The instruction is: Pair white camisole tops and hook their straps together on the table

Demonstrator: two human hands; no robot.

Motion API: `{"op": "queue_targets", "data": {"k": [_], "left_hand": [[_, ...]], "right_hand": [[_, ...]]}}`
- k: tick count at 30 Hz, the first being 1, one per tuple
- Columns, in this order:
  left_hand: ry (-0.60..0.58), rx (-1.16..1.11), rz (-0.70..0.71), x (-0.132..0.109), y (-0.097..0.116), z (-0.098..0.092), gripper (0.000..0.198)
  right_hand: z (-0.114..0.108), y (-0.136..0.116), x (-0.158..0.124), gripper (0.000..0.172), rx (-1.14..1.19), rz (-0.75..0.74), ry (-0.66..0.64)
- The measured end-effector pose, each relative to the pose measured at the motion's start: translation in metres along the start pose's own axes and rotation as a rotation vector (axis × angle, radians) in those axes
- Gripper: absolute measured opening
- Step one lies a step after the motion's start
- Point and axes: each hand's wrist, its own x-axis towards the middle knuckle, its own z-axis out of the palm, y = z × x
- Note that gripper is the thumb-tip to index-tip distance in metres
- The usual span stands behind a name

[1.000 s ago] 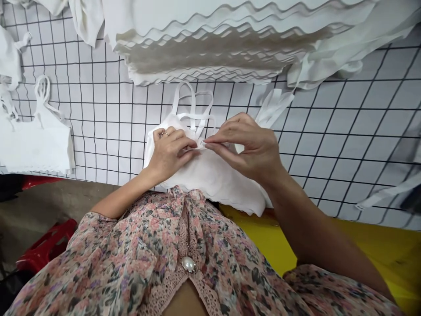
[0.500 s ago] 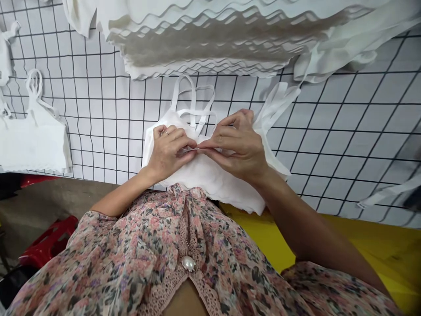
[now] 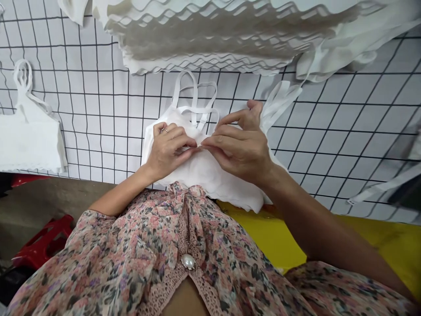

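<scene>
A white bra (image 3: 217,172) lies on the checked cloth in front of me, its thin straps (image 3: 194,98) looped up toward the far side. My left hand (image 3: 171,147) is closed in a pinch on the bra's upper middle edge, and a ring shows on one finger. Just to its right, my right hand (image 3: 241,142) has thumb and forefinger pressed together while its other fingers are raised. Whatever is between those right fingertips is too small to make out. More white straps (image 3: 279,103) stick out behind the right hand.
A thick stack of white wavy-edged garments (image 3: 204,48) lies beyond the bra. Another white bra (image 3: 29,140) is at the left. A loose white strap (image 3: 384,184) lies at the right on the checked cloth (image 3: 335,145). Below the edge are a red stool (image 3: 46,241) and a yellow surface (image 3: 272,237).
My right hand has drawn slightly right, opening a small gap from the left fingertips, and its upper fingers have lifted. The left hand keeps its pinch. The view has shifted a little.
</scene>
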Motion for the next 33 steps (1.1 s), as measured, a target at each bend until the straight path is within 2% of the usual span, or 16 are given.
{"op": "queue_targets", "data": {"k": [5, 13, 21, 24, 26, 30, 33], "left_hand": [[-0.028, 0.010, -0.028, 0.001, 0.000, 0.002, 0.020], [-0.036, -0.015, -0.030, 0.001, -0.001, 0.006, 0.017], [-0.042, -0.011, 0.007, 0.000, -0.001, 0.003, 0.018], [-0.063, -0.002, -0.023, 0.000, 0.000, 0.003, 0.017], [-0.071, 0.028, -0.033, 0.000, 0.000, 0.003, 0.016], [-0.030, 0.072, 0.064, -0.002, -0.002, 0.007, 0.015], [0.037, 0.138, 0.167, -0.004, -0.004, 0.010, 0.017]], "right_hand": [[-0.005, -0.001, 0.004, 0.019, -0.014, 0.064, -0.074], [0.003, 0.002, -0.004, 0.025, -0.082, 0.013, -0.053], [0.010, 0.017, -0.014, 0.016, -0.184, -0.143, 0.105], [0.009, 0.017, -0.014, 0.014, -0.126, -0.127, 0.165], [0.005, 0.013, -0.013, 0.013, -0.057, -0.077, 0.146], [0.000, 0.005, -0.017, 0.012, -0.009, -0.003, 0.087], [0.004, 0.001, -0.024, 0.006, -0.071, -0.117, 0.176]]}}
